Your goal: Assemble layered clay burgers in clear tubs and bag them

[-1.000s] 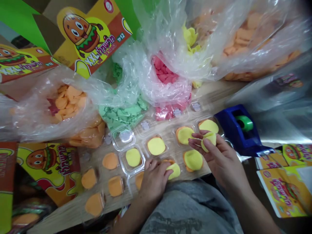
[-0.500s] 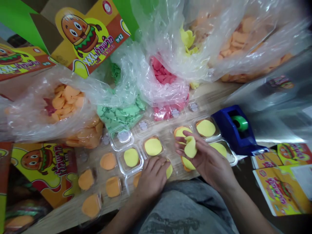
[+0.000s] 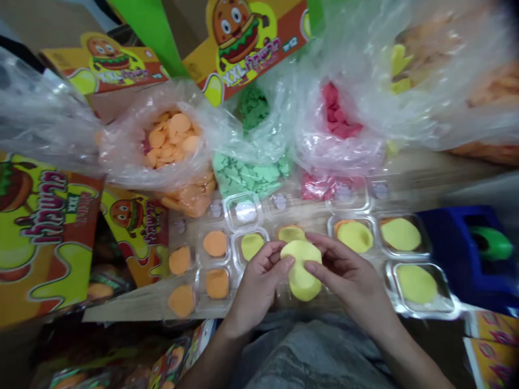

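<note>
Wooden tabletop (image 3: pixel 441 173) holds clear trays (image 3: pixel 417 289) and plastic bags (image 3: pixel 150 162); both hands (image 3: pixel 259 286) (image 3: pixel 348 275) pinch a yellow disc (image 3: pixel 300 270) between their fingertips.

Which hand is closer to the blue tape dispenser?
Right hand. It is left of the blue tape dispenser in view, with clear plastic trays between them. The left hand is farther, beyond the yellow disc both hands hold.

The person is wearing mottled grey clothing (image 3: pixel 316 362) at six o'clock; a bare left forearm (image 3: pixel 213 359) and right forearm (image 3: pixel 413 351) are showing at seven and five o'clock.
</note>
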Motion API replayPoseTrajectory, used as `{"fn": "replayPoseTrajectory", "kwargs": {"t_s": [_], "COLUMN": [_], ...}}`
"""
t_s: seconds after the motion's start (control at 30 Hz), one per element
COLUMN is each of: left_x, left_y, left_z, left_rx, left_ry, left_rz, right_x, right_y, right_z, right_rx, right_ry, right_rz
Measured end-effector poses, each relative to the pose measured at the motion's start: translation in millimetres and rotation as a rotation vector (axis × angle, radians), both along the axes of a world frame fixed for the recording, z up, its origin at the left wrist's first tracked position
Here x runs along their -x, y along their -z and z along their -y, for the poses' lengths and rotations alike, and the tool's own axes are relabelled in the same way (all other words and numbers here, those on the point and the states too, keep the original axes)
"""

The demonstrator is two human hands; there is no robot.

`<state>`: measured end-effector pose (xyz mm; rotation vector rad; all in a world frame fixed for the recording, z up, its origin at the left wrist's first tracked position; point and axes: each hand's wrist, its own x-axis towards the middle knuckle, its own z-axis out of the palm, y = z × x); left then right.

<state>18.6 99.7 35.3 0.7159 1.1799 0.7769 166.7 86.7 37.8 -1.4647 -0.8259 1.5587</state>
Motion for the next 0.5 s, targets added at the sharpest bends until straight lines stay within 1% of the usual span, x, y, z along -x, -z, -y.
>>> {"fn": "replayPoseTrajectory", "kwargs": {"t_s": [0.03,0.07,0.1,0.13,0.17,0.2,0.23,0.3,0.33,0.37,0.4,0.43,0.5], "left_x": [8,18,27,38,48,57,65,78,82,85,86,87,87], "left_y": [1.2,1.7,1.8,2.0,2.8,4.8,8.1,18.4,24.4,30.2,34.9,38.1,39.2], "left_z": [3,6,11,17,24,31,39,54,60,65,69,72,75], "left_rx": [0.002,-0.017,-0.066,-0.149,-0.269,-0.424,-0.606,-0.947,-1.065,-1.143,-1.186,-1.201,-1.209], "left_ry": [-0.015,-0.038,-0.067,-0.087,-0.076,-0.021,0.065,0.304,0.415,0.504,0.56,0.598,0.641], "left_rz": [-0.022,-0.099,-0.226,-0.383,-0.542,-0.678,-0.783,-0.9,-0.935,-0.97,-1.004,-1.034,-1.067], "right_x": [3,6,9,10,11,11,9,3,-1,-5,-9,-12,-15], "right_y": [2.4,4.8,7.0,9.0,10.8,12.3,13.7,15.6,16.2,16.7,17.1,17.4,18.2], "right_z": [-1,-2,-3,-3,-4,-5,-5,-6,-6,-6,-5,-3,1], "right_rx": [0.005,0.005,0.002,-0.004,-0.011,-0.021,-0.033,-0.045,-0.043,-0.038,-0.036,-0.032,-0.026], "right_ry": [-0.047,-0.095,-0.134,-0.159,-0.169,-0.166,-0.155,-0.131,-0.122,-0.114,-0.106,-0.101,-0.091], "right_rz": [0.017,0.028,0.036,0.045,0.058,0.08,0.111,0.167,0.189,0.211,0.233,0.25,0.263]}}
